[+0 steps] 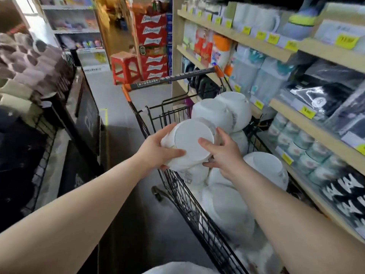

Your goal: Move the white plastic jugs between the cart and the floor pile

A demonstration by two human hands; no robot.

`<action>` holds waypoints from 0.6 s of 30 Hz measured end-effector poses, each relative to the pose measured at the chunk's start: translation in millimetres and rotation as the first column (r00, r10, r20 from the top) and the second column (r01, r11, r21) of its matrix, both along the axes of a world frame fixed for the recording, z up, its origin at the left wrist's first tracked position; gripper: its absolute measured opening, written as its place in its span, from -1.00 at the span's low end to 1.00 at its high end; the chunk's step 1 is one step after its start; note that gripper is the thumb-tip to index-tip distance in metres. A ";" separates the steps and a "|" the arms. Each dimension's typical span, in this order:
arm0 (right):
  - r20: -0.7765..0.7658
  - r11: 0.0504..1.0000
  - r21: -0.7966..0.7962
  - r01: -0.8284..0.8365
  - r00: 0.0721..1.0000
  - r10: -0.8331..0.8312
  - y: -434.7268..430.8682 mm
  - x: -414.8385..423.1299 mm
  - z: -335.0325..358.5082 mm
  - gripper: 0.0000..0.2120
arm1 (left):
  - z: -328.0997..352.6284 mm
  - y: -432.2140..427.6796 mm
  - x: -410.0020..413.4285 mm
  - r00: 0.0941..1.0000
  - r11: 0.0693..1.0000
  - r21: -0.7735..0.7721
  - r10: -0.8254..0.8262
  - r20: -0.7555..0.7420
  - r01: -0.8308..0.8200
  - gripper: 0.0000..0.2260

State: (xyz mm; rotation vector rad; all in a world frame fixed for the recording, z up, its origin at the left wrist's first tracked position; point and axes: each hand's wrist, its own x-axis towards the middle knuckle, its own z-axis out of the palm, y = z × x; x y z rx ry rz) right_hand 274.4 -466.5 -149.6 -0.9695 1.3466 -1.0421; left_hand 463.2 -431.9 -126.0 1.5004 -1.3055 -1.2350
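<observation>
A stack of white bowls (189, 141), turned on its side with the flat base toward me, hangs over a black wire shopping cart (173, 186). My left hand (158, 149) grips the stack from the left, thumb across the lower rim. My right hand (223, 151) holds it from the right, thumb on the base and fingers curled around the side. More white bowls (215, 111) and white plates (227, 210) lie piled inside the cart.
Wooden shelves (316, 133) on the right carry packaged goods, mugs and yellow price tags. A dark display stand (85, 115) with egg trays (29, 72) is on the left. The cart handle (173, 78) points up the aisle, toward a red plastic stool (124, 68) and stacked red beer cartons (152, 46).
</observation>
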 end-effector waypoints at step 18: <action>-0.521 0.963 0.111 0.245 0.840 -0.153 -108.0 52.6 -26.0 -0.36 | -31.3 -222.9 53.3 0.871 0.898 0.236 -0.426 0.245 0.373 -0.19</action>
